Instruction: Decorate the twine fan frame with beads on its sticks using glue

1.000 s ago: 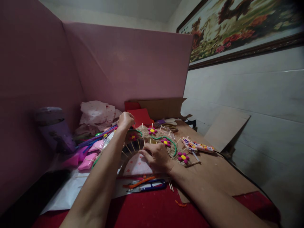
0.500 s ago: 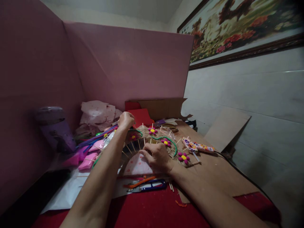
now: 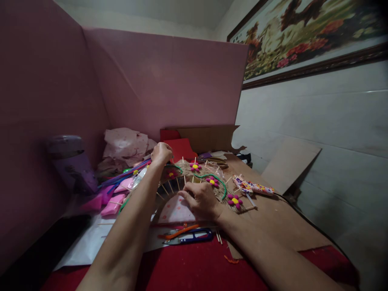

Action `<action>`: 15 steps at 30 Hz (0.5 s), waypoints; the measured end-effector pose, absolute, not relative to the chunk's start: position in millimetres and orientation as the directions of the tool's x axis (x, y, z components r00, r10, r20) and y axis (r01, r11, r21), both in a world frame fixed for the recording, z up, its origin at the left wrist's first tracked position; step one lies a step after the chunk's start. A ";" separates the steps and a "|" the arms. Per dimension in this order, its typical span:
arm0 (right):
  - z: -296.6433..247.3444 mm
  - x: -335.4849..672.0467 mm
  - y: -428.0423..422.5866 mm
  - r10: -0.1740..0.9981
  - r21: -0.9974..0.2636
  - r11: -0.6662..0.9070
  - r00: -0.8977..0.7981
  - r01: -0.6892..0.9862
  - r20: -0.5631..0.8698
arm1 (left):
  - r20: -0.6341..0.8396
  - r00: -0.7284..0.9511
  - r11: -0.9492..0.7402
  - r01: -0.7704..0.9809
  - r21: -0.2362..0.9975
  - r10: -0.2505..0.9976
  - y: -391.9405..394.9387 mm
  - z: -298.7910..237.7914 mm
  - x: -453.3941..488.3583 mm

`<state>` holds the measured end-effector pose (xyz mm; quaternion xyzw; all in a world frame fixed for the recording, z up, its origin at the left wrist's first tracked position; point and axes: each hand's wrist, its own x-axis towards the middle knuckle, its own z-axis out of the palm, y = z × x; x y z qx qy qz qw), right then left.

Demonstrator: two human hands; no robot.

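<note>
An arched piece of woven twine (image 3: 198, 176) on thin wooden sticks lies on the brown cardboard (image 3: 273, 218), trimmed with pink-and-yellow flowers (image 3: 234, 200) and a green pipe cleaner (image 3: 212, 177). My left hand (image 3: 161, 154) reaches over its far left end, fingers curled shut on something I cannot make out. My right hand (image 3: 200, 199) rests on the arch's inner edge, fingers bent and pressing the weave near the sticks.
Blue thread snips (image 3: 189, 237) and an orange pipe cleaner (image 3: 178, 231) lie on the red cloth near me. A spotted glue gun (image 3: 253, 187) lies right of the arch. Pink foam pieces (image 3: 113, 200), crumpled paper (image 3: 125, 147), a purple bottle (image 3: 71, 163) and pink boards stand left and behind.
</note>
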<state>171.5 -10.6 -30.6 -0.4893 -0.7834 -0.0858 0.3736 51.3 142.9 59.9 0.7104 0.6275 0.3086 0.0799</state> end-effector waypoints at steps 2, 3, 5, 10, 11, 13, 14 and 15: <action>-30.3 171.5 -10.9 0.704 -0.231 0.505 -0.242 0.832 0.668 | 0.332 0.019 -0.193 0.844 0.500 0.943 142.5 60.0 51.4; -30.0 171.5 -11.1 0.705 -0.231 0.504 -0.242 0.832 0.667 | 0.329 0.019 -0.191 0.845 0.499 0.944 142.4 60.2 51.5; -29.5 171.5 -11.4 0.707 -0.229 0.500 -0.242 0.835 0.664 | 0.325 0.019 -0.187 0.848 0.496 0.946 142.2 60.6 51.6; -29.0 171.5 -11.3 0.718 -0.235 0.495 -0.241 0.836 0.653 | 0.322 0.020 -0.189 0.844 0.501 0.946 141.5 61.0 51.6; -29.0 171.5 -11.1 0.717 -0.235 0.495 -0.240 0.837 0.654 | 0.325 0.022 -0.192 0.844 0.502 0.945 141.3 61.0 51.7; -29.3 171.4 -10.9 0.713 -0.231 0.495 -0.240 0.838 0.659 | 0.333 0.026 -0.199 0.843 0.500 0.943 141.2 60.9 51.8; -29.4 171.4 -10.8 0.710 -0.229 0.496 -0.240 0.837 0.662 | 0.335 0.027 -0.202 0.843 0.498 0.942 141.1 60.8 51.8; -29.6 171.3 -10.7 0.708 -0.229 0.498 -0.240 0.836 0.664 | 0.337 0.027 -0.202 0.844 0.497 0.941 141.2 60.6 51.9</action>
